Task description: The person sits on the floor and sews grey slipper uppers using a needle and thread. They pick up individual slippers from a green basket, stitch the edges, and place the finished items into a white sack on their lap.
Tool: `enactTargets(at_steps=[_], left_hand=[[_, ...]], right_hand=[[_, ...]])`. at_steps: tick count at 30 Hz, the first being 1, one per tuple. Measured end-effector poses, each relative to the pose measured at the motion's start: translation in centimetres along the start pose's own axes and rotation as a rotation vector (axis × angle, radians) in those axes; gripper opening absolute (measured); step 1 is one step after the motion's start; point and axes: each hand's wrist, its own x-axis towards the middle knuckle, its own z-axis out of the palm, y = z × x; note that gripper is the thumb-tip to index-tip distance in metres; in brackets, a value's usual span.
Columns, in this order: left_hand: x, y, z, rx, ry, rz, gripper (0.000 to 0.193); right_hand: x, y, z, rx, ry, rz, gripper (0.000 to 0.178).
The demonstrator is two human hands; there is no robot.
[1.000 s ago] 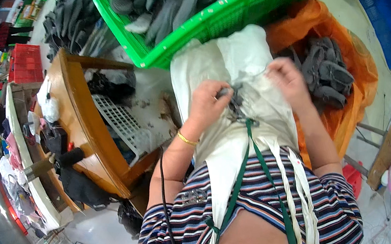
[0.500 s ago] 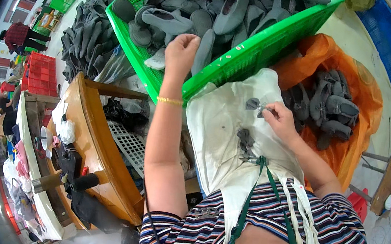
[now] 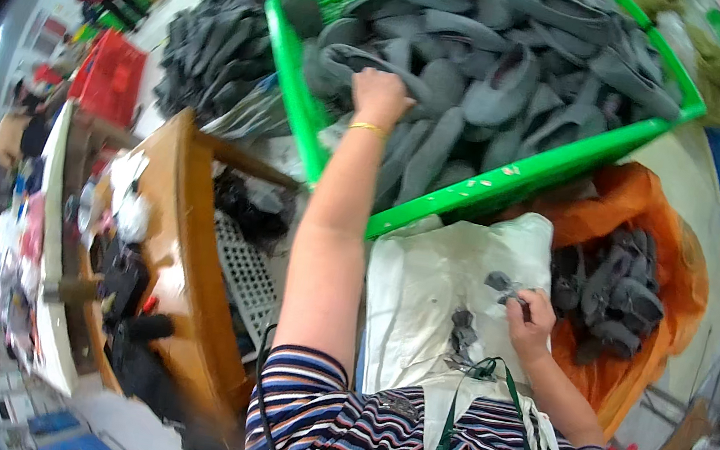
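Observation:
My left hand [image 3: 380, 97] reaches into a green plastic crate [image 3: 465, 196] heaped with dark grey fabric slip-on shoes [image 3: 501, 84]. Its fingers are closed at the edge of one grey shoe [image 3: 346, 59] on the near left of the heap; the fingertips are partly hidden. Over my lap, my right hand [image 3: 530, 321] is closed in a pinch, with a small grey bow-like piece [image 3: 499, 281] at its fingertips. More small dark grey pieces [image 3: 462, 331] lie in a cluster on the white apron [image 3: 405, 296] covering my lap.
An orange sack [image 3: 679, 298] with several grey shoes stands at my right. A large pile of grey shoes [image 3: 219, 49] lies beyond the crate's left side. To the left are a wooden table [image 3: 180, 227] and a red crate [image 3: 109, 79]; people stand farther off.
My left hand has moved forward, deeper over the crate, and closed at a shoe. My right hand stays over my lap with the small grey piece. The whole view has shifted.

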Motion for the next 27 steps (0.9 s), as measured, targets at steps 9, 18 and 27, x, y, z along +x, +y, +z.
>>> enactTargets(at_steps=[9, 18, 27], left_hand=[[-5.7, 3.7, -7.8, -0.781, 0.304, 0.119, 0.033], [-27.8, 10.4, -9.6, -0.900, 0.190, 0.081, 0.023], [-39.0, 11.9, -6.2, -2.272, -0.416, -0.878, 0.010]], right_hand=[[0.3, 3.3, 1.3, 0.175, -0.008, 0.184, 0.013], [4.0, -1.8, 1.5, 0.728, 0.222, 0.355, 0.013], [2.9, -5.7, 5.8, 0.325, -0.130, -0.121, 0.014]])
